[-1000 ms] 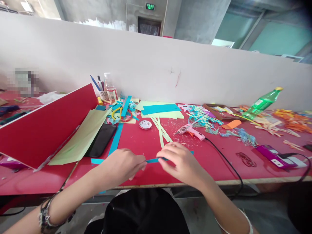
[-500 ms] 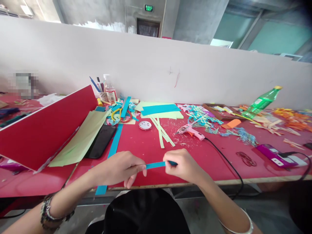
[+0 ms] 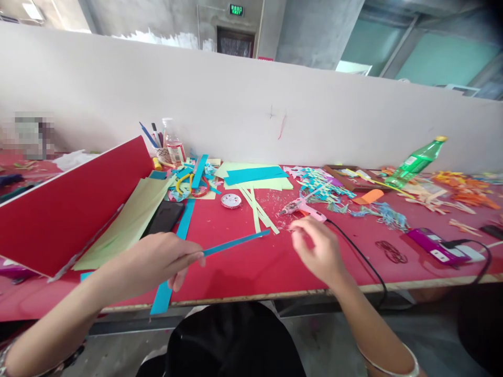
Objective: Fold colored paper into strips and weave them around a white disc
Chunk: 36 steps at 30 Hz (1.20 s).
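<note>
My left hand (image 3: 157, 264) pinches a narrow blue paper strip (image 3: 238, 242), which points right and slightly up over the red table. Apart from the strip, my right hand (image 3: 317, 248) has loosely curved fingers and holds nothing that I can see. Just beyond it lies a pink glue gun (image 3: 304, 208) with a black cord. Under my left hand a wider blue strip (image 3: 161, 299) hangs over the table's front edge. Several pale green strips (image 3: 257, 212) lie crossed ahead of the held strip.
Behind are blue sheets (image 3: 255, 174) on pale green paper, scissors (image 3: 191, 183) and a round tin (image 3: 231, 200). At left stand a red board (image 3: 78, 209) and a black phone (image 3: 163, 219). A green bottle (image 3: 416, 163) leans at right, beyond a purple power strip (image 3: 436, 246).
My right hand has let go of the blue strip and moved right and up, its fingers loosened. My left hand has shifted left with the strip, whose length now shows.
</note>
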Tool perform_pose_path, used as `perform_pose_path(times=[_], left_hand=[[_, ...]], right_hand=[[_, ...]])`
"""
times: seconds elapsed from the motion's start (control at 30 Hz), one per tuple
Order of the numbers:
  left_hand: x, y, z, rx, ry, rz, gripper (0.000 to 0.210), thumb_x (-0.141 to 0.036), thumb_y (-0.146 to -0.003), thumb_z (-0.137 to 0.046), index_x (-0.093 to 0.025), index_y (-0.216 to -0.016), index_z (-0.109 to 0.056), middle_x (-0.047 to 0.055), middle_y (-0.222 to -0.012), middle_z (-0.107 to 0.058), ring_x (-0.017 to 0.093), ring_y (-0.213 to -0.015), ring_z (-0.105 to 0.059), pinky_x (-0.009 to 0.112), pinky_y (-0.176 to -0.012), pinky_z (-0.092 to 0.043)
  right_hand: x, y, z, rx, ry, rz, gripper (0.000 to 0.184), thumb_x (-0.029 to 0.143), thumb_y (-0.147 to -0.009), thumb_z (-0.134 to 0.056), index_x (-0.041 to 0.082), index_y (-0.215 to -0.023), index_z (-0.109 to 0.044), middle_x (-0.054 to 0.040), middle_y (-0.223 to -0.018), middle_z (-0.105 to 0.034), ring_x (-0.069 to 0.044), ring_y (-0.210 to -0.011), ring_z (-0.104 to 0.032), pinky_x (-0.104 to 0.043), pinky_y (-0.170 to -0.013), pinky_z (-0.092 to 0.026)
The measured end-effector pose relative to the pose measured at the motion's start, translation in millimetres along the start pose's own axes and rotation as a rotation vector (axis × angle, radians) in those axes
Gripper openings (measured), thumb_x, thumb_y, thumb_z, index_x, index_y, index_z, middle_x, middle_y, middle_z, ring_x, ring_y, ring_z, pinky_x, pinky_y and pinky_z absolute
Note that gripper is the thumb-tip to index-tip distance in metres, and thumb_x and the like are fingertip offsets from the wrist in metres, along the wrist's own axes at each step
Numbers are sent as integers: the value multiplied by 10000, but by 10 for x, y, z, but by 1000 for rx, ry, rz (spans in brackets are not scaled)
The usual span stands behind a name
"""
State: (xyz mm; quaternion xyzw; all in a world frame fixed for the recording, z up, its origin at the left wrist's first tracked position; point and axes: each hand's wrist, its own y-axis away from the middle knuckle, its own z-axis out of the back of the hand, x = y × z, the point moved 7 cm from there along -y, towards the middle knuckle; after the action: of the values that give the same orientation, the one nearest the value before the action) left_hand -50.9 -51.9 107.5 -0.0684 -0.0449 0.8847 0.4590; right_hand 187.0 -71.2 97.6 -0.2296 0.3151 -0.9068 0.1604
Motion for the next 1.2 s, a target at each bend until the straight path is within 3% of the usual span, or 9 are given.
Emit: perform_pose_path(times=[0.1, 0.2, 0.27, 0.37, 0.57, 0.73, 0.93, 1.07, 1.2], left_hand=[[-152, -110, -52, 116, 98, -3, 317, -187, -850, -352, -196, -588, -530, -79, -451, -550, 61, -380, -487, 186, -416, -276], [-271, -203, 17, 62, 28, 0, 294, -233, -850, -361, -197, -615, -534, -62, -470, -530, 71, -399, -480, 209, -409, -247], [-350, -251, 58, 0, -41, -23, 235, -257, -848, -375, -201, -702, -551, -40, -550, -559, 87, -472, -510, 214, -447, -275], [-483, -320, 35, -39, -69, -108, 159, -234, -844, -385, -198, -801, -535, -19, -660, -583, 104, -572, -528, 226, -563, -338], [-621, -373, -55, -160, -198, -256, 225, -164, -841, -338, -175, -641, -440, -26, -523, -481, 107, -454, -417, 261, -538, -321], [-676, -288, -79, -217, -381, -379, 252, -89, -827, -309, -174, -613, -411, -30, -473, -431, 105, -409, -349, 269, -513, -294], [-431, -187, -81, -172, -452, -346, 287, -113, -846, -295, -177, -594, -418, -32, -449, -432, 103, -401, -354, 270, -533, -305], [-101, -73, -155, -70, -451, -277, 270, -142, -847, -314, -174, -613, -445, -14, -474, -466, 123, -438, -392, 273, -514, -288], [330, 118, -197, -1, -435, -117, 270, -177, -847, -333, -164, -610, -461, -9, -503, -465, 115, -475, -400, 256, -506, -267]], right_hand=[[507, -91, -173, 188, 34, 199, 265, 310, -778, -465, 185, -1008, -507, -98, -977, -553, -218, -917, -492, -357, -814, -352], [752, -101, -334, 357, 41, 288, 167, 227, -836, -405, 181, -852, -564, -57, -812, -585, -160, -776, -525, -331, -808, -344], [771, -83, -404, 437, 13, 274, 228, 191, -855, -369, 171, -743, -567, -31, -695, -574, -131, -665, -511, -291, -733, -360], [764, -59, -446, 490, -66, 225, 236, 230, -854, -393, 164, -702, -561, -28, -661, -571, -130, -648, -504, -259, -665, -359], [843, -51, -468, 577, -328, 111, 222, 222, -835, -429, 162, -647, -530, 7, -603, -531, -92, -558, -475, -198, -524, -322], [833, -47, -460, 617, -545, 0, 233, 202, -839, -408, 161, -650, -538, 14, -623, -556, -87, -597, -517, -183, -572, -354], [574, -42, -400, 604, -526, -81, 258, 215, -836, -403, 166, -634, -556, 18, -636, -578, -87, -596, -522, -186, -575, -354], [309, -46, -321, 591, -439, -149, 276, 246, -835, -398, 169, -610, -537, 12, -631, -582, -102, -607, -527, -205, -579, -359], [44, -27, -146, 556, -393, -222, 286, 291, -828, -407, 172, -594, -521, 11, -609, -563, -103, -582, -509, -212, -554, -357]])
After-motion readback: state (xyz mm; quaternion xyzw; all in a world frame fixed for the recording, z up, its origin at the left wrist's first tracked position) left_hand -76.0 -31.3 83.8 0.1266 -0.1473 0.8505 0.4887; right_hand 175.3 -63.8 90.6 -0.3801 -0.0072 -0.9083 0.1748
